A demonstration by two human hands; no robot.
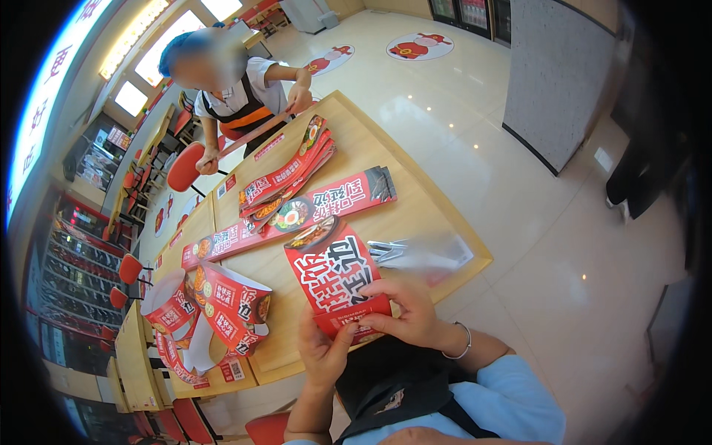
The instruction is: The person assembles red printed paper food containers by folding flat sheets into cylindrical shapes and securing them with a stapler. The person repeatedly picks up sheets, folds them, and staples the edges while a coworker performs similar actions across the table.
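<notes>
Left hand [325, 354] pointed away, right hand [406, 315] slanted left, both grips were clamped on a red strip [334, 259] at its near end

"What does the red printed card [334, 267] conceal?"

"Its far face, plus parts of the left grip [324, 354] and the right grip [406, 315]."

"And the clear plastic [423, 254] near it on the surface [363, 141]?"

"Glare and haze blur it; whatever lies inside cannot be told."

"The curved strips [293, 170]?"

"Uncountable, since upper ones cover lower; the rolled sleeves [230, 300] overlap too."

"The co-worker [256, 93]?"

"Blurred at the face, legs largely hidden behind the surface."

"The dark-clothed person [644, 167] at the right?"

"Cut off by the dark rim (a shoe [621, 212] is the clearest part)."

"The glass-fronted cabinet [475, 16]?"

"Cropped above, its contents too small to tell."
</notes>
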